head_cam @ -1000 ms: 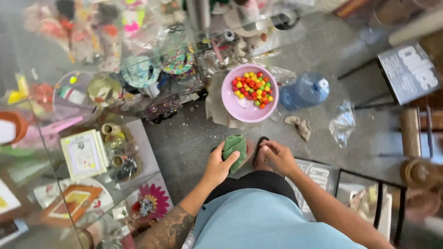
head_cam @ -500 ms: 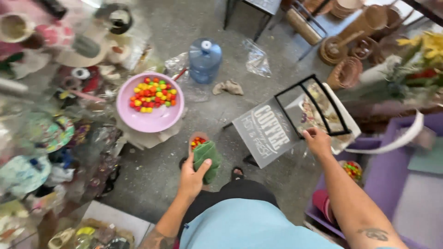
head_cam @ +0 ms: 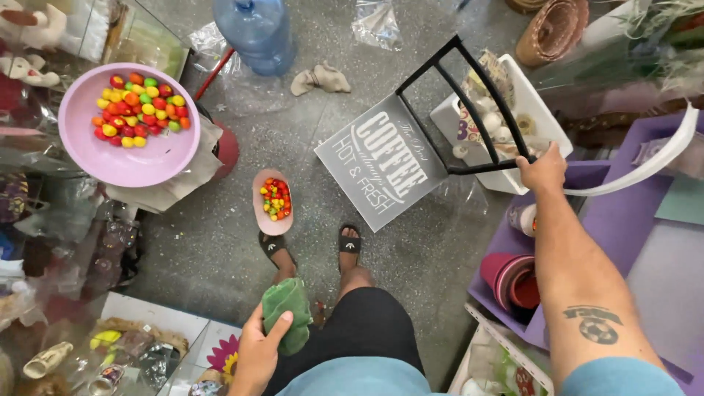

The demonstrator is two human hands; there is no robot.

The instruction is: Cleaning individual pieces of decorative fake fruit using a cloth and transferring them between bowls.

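— What colour is the cloth [head_cam: 287,314]?
— Green. The chair [head_cam: 400,165] has a grey seat with white lettering and a black frame.
— And the bowls?
— The big bowl [head_cam: 126,125] is lilac, the small one [head_cam: 273,202] pink; both hold red, yellow, orange and green candies [head_cam: 139,108].

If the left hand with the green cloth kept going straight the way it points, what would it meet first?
The left hand, holding the green cloth, points ahead and toward the floor. Its line likely meets the person's own left foot in a black sandal first, then the small pink bowl of coloured candies. Depth is hard to judge.

A craft shop — wrapped gift items [head_cam: 66,293], baskets [head_cam: 554,29] crowding the floor.
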